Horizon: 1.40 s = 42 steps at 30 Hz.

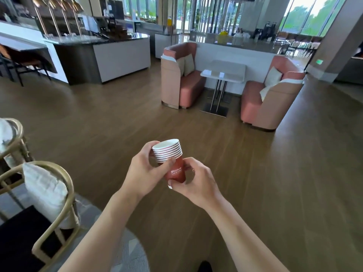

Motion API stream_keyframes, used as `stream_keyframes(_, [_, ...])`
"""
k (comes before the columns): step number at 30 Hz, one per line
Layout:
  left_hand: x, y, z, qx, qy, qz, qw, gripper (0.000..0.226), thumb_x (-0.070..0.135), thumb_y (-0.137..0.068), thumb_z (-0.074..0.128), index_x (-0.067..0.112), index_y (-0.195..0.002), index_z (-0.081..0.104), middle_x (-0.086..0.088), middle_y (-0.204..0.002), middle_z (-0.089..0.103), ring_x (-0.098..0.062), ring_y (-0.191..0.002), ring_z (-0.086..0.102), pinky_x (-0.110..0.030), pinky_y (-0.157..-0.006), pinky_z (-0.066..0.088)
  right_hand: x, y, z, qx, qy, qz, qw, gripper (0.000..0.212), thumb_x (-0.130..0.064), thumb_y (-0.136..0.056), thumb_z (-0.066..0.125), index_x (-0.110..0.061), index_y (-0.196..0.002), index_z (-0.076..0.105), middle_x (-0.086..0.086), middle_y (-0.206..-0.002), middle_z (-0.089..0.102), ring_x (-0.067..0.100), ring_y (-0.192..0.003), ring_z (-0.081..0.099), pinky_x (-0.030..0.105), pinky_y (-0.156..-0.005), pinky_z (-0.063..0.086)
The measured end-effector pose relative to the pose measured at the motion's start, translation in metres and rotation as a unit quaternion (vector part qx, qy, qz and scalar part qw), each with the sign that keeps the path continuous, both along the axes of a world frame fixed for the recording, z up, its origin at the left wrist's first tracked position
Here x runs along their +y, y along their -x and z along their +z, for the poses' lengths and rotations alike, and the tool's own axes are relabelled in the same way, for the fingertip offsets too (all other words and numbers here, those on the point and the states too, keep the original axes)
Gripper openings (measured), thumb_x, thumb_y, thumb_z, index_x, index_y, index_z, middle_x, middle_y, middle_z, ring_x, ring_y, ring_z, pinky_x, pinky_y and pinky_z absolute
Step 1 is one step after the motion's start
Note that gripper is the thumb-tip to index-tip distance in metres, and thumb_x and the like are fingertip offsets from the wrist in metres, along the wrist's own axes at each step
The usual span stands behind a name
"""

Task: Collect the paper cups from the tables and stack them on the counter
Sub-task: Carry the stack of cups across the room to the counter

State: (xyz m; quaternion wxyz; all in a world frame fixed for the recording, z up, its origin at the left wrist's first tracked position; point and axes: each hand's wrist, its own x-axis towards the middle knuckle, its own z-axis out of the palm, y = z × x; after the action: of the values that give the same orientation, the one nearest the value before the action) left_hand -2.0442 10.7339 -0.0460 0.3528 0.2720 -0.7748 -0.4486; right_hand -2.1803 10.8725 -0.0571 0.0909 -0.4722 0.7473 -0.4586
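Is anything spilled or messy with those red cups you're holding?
Nothing stands out. The stack of red paper cups is nested neatly, tilted a little between the left hand near the rims and the right hand at the bottom. No spill shows on the wooden floor.

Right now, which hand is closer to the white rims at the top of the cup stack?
Left. The left hand grips the cup stack just under the white rims. The right hand holds the stack's red bottom, farther from the rims.
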Motion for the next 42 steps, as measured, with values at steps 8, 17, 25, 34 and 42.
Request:
stream_keyframes(8, [-0.048, 0.118, 0.011, 0.005, 0.001, 0.020, 1.000, 0.062, 0.061, -0.077, 0.073, 0.029, -0.129, 0.062, 0.018, -0.115, 0.073, -0.006, -0.113, 0.068, -0.020, -0.090, 0.049, -0.059, 0.122, 0.007, -0.016, 0.017, 0.030, 0.999, 0.047, -0.038, -0.066, 0.092, -0.026, -0.105, 0.069, -0.013, -0.102, 0.071, 0.008, -0.103, 0.065, 0.034, -0.092, 0.054])
stream_keyframes(17, [-0.081, 0.262, 0.029, -0.012, 0.028, 0.010, 0.999, 0.064, 0.062, -0.078, 0.075, 0.030, -0.133, 0.060, 0.021, -0.116, 0.072, -0.004, -0.114, 0.067, -0.012, -0.089, 0.048, -0.092, 0.268, 0.014, -0.024, 0.043, 0.029, 0.998, 0.047, -0.037, -0.066, 0.093, -0.025, -0.105, 0.069, -0.013, -0.102, 0.071, 0.008, -0.101, 0.065, 0.030, -0.091, 0.053])
stream_keyframes(25, [-0.117, 0.326, 0.025, -0.031, 0.026, 0.009, 0.999, 0.061, 0.060, -0.079, 0.076, 0.032, -0.131, 0.061, 0.021, -0.115, 0.072, -0.005, -0.113, 0.067, -0.024, -0.091, 0.051, -0.129, 0.332, 0.004, -0.035, 0.047, 0.030, 0.998, 0.048, -0.039, -0.066, 0.093, -0.026, -0.106, 0.069, -0.014, -0.104, 0.072, 0.008, -0.103, 0.066, 0.032, -0.092, 0.054])
stream_keyframes(34, [-0.206, 0.371, 0.005, -0.055, 0.038, 0.002, 0.998, 0.065, 0.064, -0.076, 0.075, 0.033, -0.131, 0.060, 0.023, -0.113, 0.072, -0.003, -0.114, 0.065, -0.027, -0.095, 0.052, -0.214, 0.375, -0.017, -0.034, 0.017, 0.016, 0.999, 0.048, -0.043, -0.066, 0.092, -0.028, -0.106, 0.069, -0.014, -0.105, 0.071, 0.007, -0.104, 0.066, 0.030, -0.092, 0.054])
stream_keyframes(42, [-0.346, 0.395, -0.006, -0.074, 0.048, -0.014, 0.996, 0.064, 0.066, -0.077, 0.071, 0.034, -0.131, 0.060, 0.019, -0.112, 0.071, -0.006, -0.114, 0.064, -0.038, -0.098, 0.054, -0.344, 0.394, -0.017, -0.011, -0.016, -0.007, 1.000, 0.043, -0.041, -0.066, 0.092, -0.032, -0.102, 0.069, -0.017, -0.103, 0.070, 0.005, -0.104, 0.065, 0.027, -0.092, 0.053])
